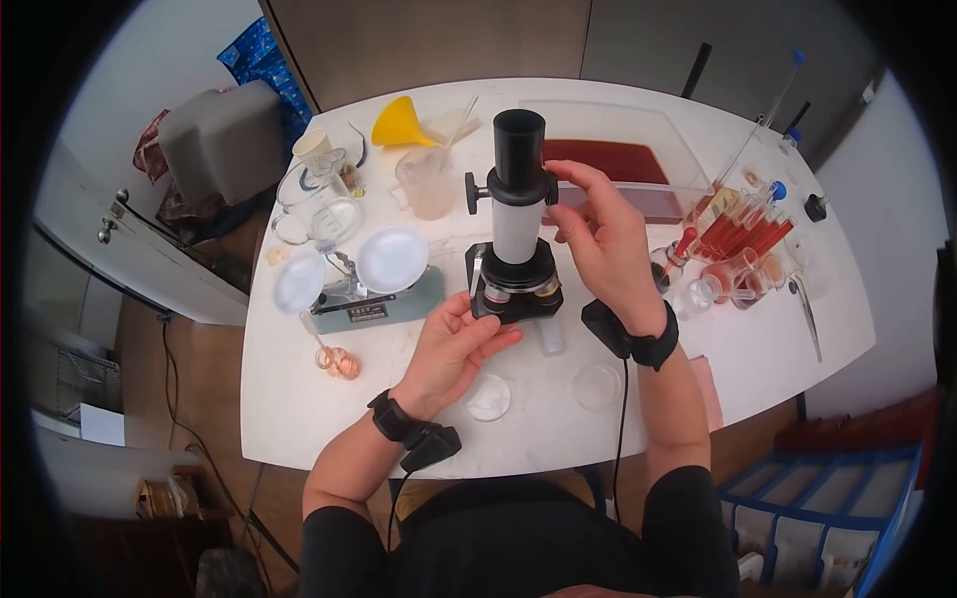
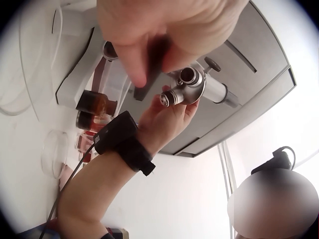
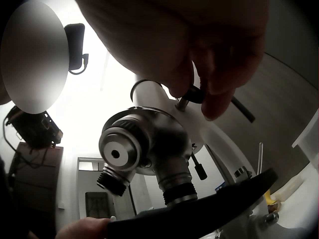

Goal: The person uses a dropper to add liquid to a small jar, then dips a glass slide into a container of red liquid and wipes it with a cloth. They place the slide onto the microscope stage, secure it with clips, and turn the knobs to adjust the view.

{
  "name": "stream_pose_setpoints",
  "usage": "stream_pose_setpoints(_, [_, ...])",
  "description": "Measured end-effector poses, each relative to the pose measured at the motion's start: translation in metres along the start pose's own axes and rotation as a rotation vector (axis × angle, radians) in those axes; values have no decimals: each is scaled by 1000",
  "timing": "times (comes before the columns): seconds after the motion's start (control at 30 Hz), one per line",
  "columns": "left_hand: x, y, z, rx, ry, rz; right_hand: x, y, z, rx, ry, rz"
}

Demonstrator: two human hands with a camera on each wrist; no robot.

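Note:
A microscope [image 1: 518, 231] with a black eyepiece tube and white barrel stands upright at the middle of the white table. My right hand [image 1: 610, 244] pinches the focus knob [image 3: 194, 94] on its right side between thumb and fingers. The matching knob [image 1: 473, 193] sticks out on the left, untouched. Low at the front, my left hand [image 1: 447, 351] grips the near left edge of the black stage [image 3: 199, 215] between thumb and fingers. Silver objectives [image 3: 118, 150] on the turret hang just above the stage. Two clear petri dishes [image 1: 487, 398] lie on the near side of the table.
A green balance [image 1: 414, 301] with two white pans stands left, near glass beakers [image 1: 337, 217] and a yellow funnel [image 1: 402, 122]. Behind the microscope is a clear tray [image 1: 670, 204]. Red-filled test tubes [image 1: 743, 234], glass bottles and metal tweezers [image 1: 805, 317] occupy the right.

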State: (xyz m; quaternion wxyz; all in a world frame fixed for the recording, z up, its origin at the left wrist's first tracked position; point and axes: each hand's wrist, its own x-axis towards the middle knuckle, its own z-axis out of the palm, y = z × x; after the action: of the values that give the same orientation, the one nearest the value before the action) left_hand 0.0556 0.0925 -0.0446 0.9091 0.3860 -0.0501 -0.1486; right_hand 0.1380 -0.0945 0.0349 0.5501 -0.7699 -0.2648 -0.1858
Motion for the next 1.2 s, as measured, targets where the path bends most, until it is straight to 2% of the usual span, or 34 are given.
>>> stream_pose_setpoints(0.43, [2, -2, 0, 24, -19, 20, 1, 1, 7, -52, 59, -65])
stream_pose_setpoints(0.53, [2, -3, -1, 29, -21, 19, 2, 2, 6, -47, 46, -50])
stream_pose_setpoints(0.7, [2, -3, -1, 52, -26, 27, 2, 0, 2, 50, -17, 73])
stream_pose_setpoints(0.83, [2, -4, 0, 40, -35, 35, 1, -5, -1, 48, -58, 86])
stream_pose_setpoints(0.93, [2, -3, 0, 41, -36, 37, 0, -10, 7, 34, 33, -96])
stream_pose_setpoints(1.03, [2, -4, -2, 40, -28, 37, 0, 4, 10, 56, 54, -112])
stream_pose_setpoints(1.2, [2, -4, -1, 38, -26, 37, 0, 0, 5, 63, -12, 1])
